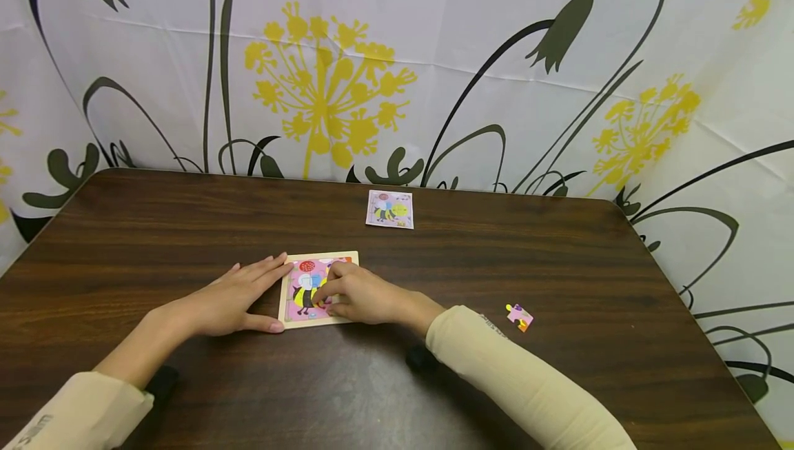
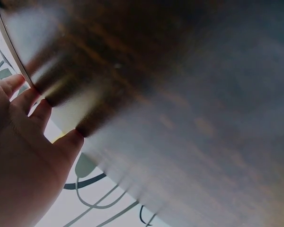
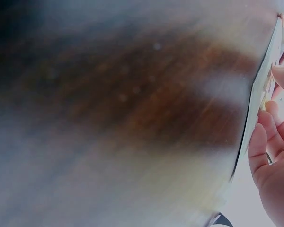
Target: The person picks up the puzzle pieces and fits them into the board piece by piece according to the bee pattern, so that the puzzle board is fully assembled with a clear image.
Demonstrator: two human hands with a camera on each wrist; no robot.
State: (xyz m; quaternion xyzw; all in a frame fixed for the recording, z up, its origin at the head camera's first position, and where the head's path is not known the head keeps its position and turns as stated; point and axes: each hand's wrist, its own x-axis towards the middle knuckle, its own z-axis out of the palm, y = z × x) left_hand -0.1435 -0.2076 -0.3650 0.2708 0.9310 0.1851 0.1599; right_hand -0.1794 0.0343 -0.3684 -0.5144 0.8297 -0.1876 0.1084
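Observation:
A square jigsaw puzzle (image 1: 296,310) in a pale wooden frame, with a bee picture on pink, lies flat on the dark table. My left hand (image 1: 232,298) rests along its left side, fingers and thumb extended, fingertips right at the frame's edge. From the right, my right hand (image 1: 366,295) reaches over the picture with bent fingers, thumb and fingertips low over the bee. It covers much of the puzzle's right half, and I cannot tell whether a piece is between those fingers. In the right wrist view, the frame (image 3: 250,113) appears edge-on beside the right fingers (image 3: 258,142).
A loose jigsaw piece (image 1: 520,317), pink with yellow and orange, lies on the table (image 1: 558,250) beyond the right forearm. Behind the puzzle is a square bee picture card (image 1: 389,209). A flower-patterned curtain (image 1: 465,71) hangs along the table's far edge.

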